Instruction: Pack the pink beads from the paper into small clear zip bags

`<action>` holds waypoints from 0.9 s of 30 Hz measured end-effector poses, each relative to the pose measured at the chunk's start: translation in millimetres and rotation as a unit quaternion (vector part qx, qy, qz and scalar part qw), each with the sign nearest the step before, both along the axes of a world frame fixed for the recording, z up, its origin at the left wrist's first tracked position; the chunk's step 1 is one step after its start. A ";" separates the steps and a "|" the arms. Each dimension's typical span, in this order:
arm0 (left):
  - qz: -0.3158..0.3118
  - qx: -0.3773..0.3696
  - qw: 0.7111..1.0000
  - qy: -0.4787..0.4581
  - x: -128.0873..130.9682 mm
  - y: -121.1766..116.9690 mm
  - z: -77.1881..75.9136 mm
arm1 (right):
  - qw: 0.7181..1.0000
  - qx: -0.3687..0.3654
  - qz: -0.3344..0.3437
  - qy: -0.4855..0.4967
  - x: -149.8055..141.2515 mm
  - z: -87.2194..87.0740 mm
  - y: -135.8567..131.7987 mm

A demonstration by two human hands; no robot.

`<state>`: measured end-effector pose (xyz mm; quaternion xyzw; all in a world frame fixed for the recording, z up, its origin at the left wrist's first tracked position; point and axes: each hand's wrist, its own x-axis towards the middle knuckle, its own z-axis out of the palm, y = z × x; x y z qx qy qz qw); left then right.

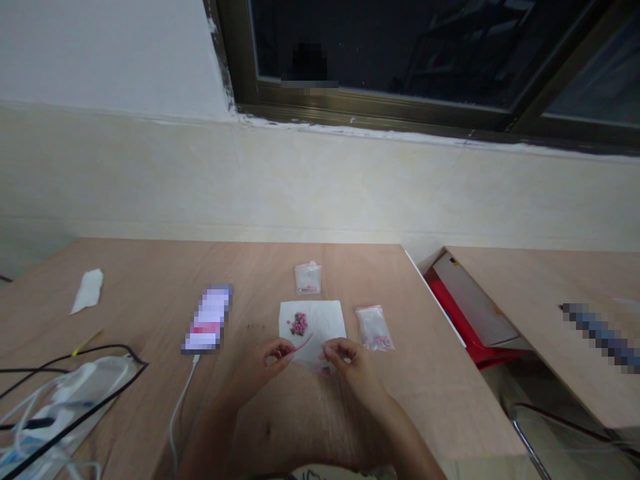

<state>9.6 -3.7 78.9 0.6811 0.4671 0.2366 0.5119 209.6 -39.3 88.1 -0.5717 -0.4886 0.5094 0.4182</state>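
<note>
My left hand (264, 365) pinches one end of a thin pink cord (303, 343), which rises toward my right hand (350, 365). The right fingertips are pinched together just past the cord's free end, and whether they hold anything is too small to tell. Both hands hover over the near edge of a white paper napkin (327, 320). A small heap of pink beads (299, 324) lies on the napkin. Behind it is a small clear plastic bag (308, 277), and another (375, 328) with a few pink beads lies to its right.
The light wooden table (150, 280) holds a pixelated phone (207, 319) with a white cable (180, 407), a white tissue (89, 291), and a plastic bag with black cords (65, 407) at the lower left. The table's right edge drops to a gap holding a red object (453, 310).
</note>
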 end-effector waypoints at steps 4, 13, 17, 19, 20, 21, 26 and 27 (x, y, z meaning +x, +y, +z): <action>0.013 -0.011 1.000 -0.007 0.6 -2.0 6.9 | 1.000 -0.018 0.002 0.020 -3.8 -0.7 -1.6; 0.118 -0.059 0.990 -0.044 -6.0 -1.5 -6.3 | 0.965 0.053 -0.184 -0.181 36.8 25.1 -2.6; 0.141 -0.077 0.986 -0.043 -14.9 2.9 -16.8 | 0.855 0.054 -0.349 -0.379 80.2 36.1 5.5; 0.155 -0.080 0.984 -0.040 -17.2 4.3 -19.5 | 0.841 0.025 -0.297 -0.452 88.1 25.7 13.0; 0.159 -0.082 0.983 -0.041 -17.7 4.7 -20.5 | 0.853 0.015 -0.243 -0.462 88.0 17.8 16.6; 0.159 -0.082 0.983 -0.044 -17.9 4.8 -21.5 | 0.865 0.002 -0.190 -0.464 85.7 9.5 19.9; 0.165 -0.080 0.982 -0.050 -18.6 4.9 -30.4 | 0.846 0.046 -0.176 -0.500 56.2 -11.3 38.1; 0.167 -0.080 0.982 -0.044 -19.2 5.3 -33.3 | 0.846 0.074 -0.182 -0.496 47.4 -11.0 45.3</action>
